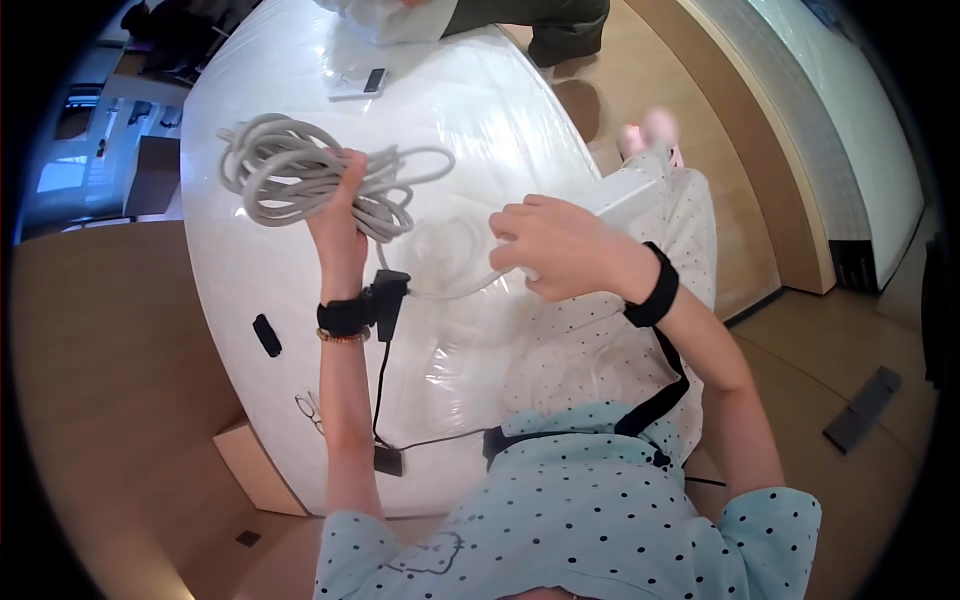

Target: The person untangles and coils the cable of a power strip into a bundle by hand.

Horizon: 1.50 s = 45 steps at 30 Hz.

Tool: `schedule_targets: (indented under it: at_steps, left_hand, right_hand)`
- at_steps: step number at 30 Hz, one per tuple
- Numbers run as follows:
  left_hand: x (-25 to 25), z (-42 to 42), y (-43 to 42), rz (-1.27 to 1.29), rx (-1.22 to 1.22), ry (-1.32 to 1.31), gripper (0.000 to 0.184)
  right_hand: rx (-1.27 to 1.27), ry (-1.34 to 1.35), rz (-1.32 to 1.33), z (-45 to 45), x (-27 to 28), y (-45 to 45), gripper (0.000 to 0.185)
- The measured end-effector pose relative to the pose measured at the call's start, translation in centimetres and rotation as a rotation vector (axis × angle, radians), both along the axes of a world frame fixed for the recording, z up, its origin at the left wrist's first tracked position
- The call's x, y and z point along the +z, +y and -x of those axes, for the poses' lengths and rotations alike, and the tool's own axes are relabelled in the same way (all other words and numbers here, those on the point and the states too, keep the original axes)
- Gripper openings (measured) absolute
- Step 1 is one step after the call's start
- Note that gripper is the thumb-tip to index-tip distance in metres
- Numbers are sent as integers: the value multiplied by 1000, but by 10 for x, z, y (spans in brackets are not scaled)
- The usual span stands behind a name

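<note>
A thick bundle of coiled grey-white cable (290, 180) is gripped in my left hand (340, 215), its loops sticking out on both sides of my fingers. From the bundle a single strand hangs down and runs across to my right hand (560, 245). There my fingers are closed around the near end of a long white power strip (628, 196). The strip points away to the upper right, over my dotted trousers; its top face is partly hidden by my hand.
I sit on a plastic-covered white mattress (480, 110). On it lie a white device with a dark screen (357, 84), a small black object (267, 336) and glasses (309, 408). Another person's leg (530, 20) is at the far edge. A dark grey bar (863, 410) lies on the floor.
</note>
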<state>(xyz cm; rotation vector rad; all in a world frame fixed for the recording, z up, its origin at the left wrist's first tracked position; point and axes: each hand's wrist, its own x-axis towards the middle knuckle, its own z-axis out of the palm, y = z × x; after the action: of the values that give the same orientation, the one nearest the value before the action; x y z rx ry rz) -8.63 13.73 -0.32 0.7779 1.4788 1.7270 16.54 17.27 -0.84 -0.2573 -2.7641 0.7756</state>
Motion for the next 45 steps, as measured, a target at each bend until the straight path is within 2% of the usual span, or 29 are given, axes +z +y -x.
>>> schedule_targets:
  at_steps: [5,7,11,14,15,18,21,25,28,32,33,34,35,38,40,41,45]
  left_hand:
    - [-20,-12,-12,92,-161,-65,26]
    - [-19,-15,-12,61,-144,-183,26]
    - [-26,-21,-9,47,-109,-297,23]
    - [-39,-38,-13,111,-208,-184,21]
    - [-26,-55,-18,169,-194,-137,21]
    - [-23,-75,-29,145,-360,-294,32]
    - [-29,-76,-36,121,-540,-578,36]
    - [-10,-93,-47,-43,-603,-1112,38]
    - [9,-103,-48,-225,-571,-1474,32]
    - [14,-112,-46,-348,-463,-1602,32]
    - [9,-114,-43,-488,-580,-1650,42]
    - [8,-117,-41,-452,-549,-1555,43]
    - [10,-120,-39,-417,-522,-1457,44]
    - [24,-125,-33,-338,-438,-1151,46]
    - [30,-127,-29,-292,-373,-943,48]
    - [23,-126,-27,-260,-339,-1040,50]
    - [19,-138,-20,-357,-434,-1093,46]
  right_hand:
    - [-73,-14,75,-28,7,16,18]
    - [-127,-73,99,-36,6,25,22]
    - [-59,45,215,-38,27,23,23]
    - [-8,179,285,-26,37,25,24]
    - [-13,199,285,-23,36,34,25]
    - [-73,175,251,-24,37,58,25]
    - [-109,209,198,-30,33,76,25]
    - [-157,296,270,-32,7,87,23]
    - [-218,368,365,-32,-24,81,20]
    - [-203,266,432,-26,-51,60,20]
    - [-232,249,412,-19,-52,57,20]
    - [-265,232,395,-15,-54,54,21]
    - [-213,358,411,-10,-59,55,22]
    - [-250,415,515,18,-95,50,25]
    - [-294,425,636,28,-99,42,29]
    - [-316,438,705,29,-101,37,31]
    - [-395,530,1031,0,-78,16,38]
